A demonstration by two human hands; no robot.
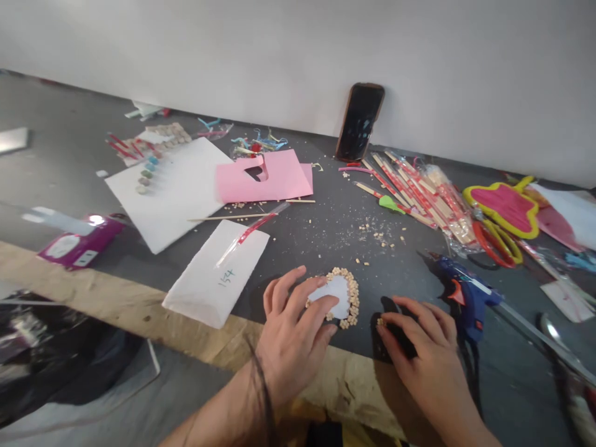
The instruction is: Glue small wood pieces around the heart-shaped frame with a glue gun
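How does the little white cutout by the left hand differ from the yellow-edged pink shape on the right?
The white cutout is rimmed with small tan pieces, while the yellow-edged pink shape has a smooth-looking border. The white cutout looks smaller than the pink shape. The left hand touches the white cutout; no hand touches the pink shape. Both have a centre framed in another colour.

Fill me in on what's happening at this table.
A person's left hand rests its fingers on a white piece edged with small tan bits; the hand hides part of its left side. The right hand, off to the right, appears to pinch another small tan bit at its fingertips. A blue glue gun lies beyond that hand, and a phone leans against the wall.
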